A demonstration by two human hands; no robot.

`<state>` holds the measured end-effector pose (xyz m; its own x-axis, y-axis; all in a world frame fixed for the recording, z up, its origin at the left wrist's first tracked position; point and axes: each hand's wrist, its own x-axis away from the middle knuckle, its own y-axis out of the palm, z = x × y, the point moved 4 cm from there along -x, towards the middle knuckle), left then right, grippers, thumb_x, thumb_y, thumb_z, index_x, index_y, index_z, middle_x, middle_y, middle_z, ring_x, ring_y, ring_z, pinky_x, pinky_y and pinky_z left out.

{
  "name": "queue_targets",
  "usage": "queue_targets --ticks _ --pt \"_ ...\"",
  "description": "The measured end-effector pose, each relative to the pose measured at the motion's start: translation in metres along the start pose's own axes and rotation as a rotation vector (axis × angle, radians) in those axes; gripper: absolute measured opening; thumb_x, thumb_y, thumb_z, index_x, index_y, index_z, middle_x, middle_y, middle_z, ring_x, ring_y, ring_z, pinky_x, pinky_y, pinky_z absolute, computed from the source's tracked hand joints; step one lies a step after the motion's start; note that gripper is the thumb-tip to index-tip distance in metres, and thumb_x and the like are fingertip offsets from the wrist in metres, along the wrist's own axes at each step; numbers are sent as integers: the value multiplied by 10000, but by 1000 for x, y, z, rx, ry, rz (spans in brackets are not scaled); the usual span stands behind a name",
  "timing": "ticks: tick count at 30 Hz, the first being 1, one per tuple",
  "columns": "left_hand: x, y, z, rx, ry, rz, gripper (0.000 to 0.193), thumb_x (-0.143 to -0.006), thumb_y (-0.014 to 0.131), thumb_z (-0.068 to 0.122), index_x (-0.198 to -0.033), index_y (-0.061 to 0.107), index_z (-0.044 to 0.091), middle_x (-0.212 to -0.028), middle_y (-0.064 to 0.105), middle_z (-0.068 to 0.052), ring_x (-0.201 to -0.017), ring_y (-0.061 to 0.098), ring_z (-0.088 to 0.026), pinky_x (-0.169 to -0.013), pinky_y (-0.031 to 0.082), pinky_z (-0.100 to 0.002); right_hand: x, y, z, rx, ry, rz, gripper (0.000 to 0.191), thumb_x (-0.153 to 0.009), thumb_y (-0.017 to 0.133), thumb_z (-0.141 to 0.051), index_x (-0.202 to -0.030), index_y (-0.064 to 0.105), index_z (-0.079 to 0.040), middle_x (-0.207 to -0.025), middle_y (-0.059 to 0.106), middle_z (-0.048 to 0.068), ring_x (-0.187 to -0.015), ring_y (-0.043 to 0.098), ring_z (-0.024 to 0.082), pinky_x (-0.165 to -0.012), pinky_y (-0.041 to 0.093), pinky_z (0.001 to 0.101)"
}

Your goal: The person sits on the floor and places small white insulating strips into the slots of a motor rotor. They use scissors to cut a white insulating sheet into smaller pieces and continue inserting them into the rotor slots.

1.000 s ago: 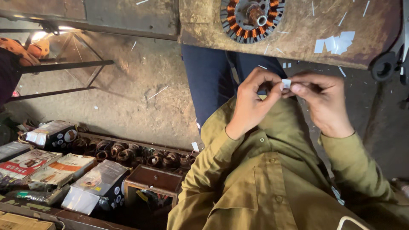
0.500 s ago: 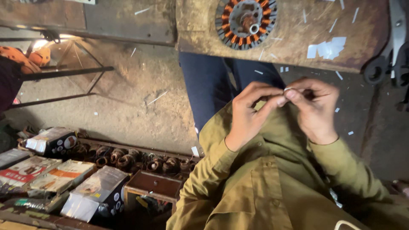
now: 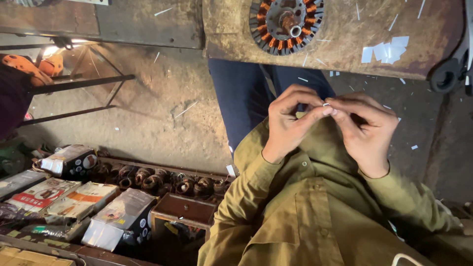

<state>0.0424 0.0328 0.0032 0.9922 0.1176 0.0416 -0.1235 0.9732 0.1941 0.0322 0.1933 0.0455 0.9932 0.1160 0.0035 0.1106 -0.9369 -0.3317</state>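
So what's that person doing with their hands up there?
A person in an olive shirt pinches a tiny white bit between the fingertips of both hands, left hand and right hand, held close over their lap. On the worn bench above sits a round motor part wound with copper wire, plus scraps of white paper. Boxes and a row of copper coils lie on the floor to the left.

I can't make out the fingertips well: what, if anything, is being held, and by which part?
A tiny white piece, pinched between the fingertips of the left hand and right hand; too small to tell which part.
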Motion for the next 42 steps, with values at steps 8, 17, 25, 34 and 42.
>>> queue_targets --ticks 8,17,25,34,42 --pt "-40 -15 53 -453 555 82 363 -795 921 235 -993 676 53 -1015 671 -51 -966 640 -223 -898 504 -343 -21 -10 0 -96 75 106 148 -996 659 -18 -1122 689 54 -973 651 93 -790 543 139 -706 414 250" --pt "-131 -50 55 -620 342 48 414 -1005 814 199 -1348 620 71 -1224 666 -55 -1099 714 -207 -967 567 -319 -100 -6 -43 -170 -197 143 133 -1072 635 -86 -1107 671 38 -1110 632 84 -897 588 172 -812 516 330" --pt "-64 -41 66 -369 185 -125 359 -1034 794 72 -1337 603 98 -1356 588 -54 -1265 652 -205 -1085 564 -286 -95 -5 -63 130 -674 -97 148 -866 788 181 -923 665 121 -971 687 244 -1119 704 385 -1044 601 530" --pt "-58 -41 72 -365 224 -132 413 -997 804 121 -1349 591 84 -1339 571 -66 -1245 567 -178 -1092 458 -275 -87 1 -72 234 -787 -161 223 -785 857 169 -929 719 69 -1006 663 198 -1070 683 393 -959 611 492" --pt "-57 -41 73 -301 107 -94 372 -988 813 78 -1315 636 75 -1159 533 -40 -1049 564 -140 -966 477 -238 -92 2 -82 357 -861 -276 209 -765 883 92 -939 769 68 -971 730 188 -1084 687 403 -924 619 462"
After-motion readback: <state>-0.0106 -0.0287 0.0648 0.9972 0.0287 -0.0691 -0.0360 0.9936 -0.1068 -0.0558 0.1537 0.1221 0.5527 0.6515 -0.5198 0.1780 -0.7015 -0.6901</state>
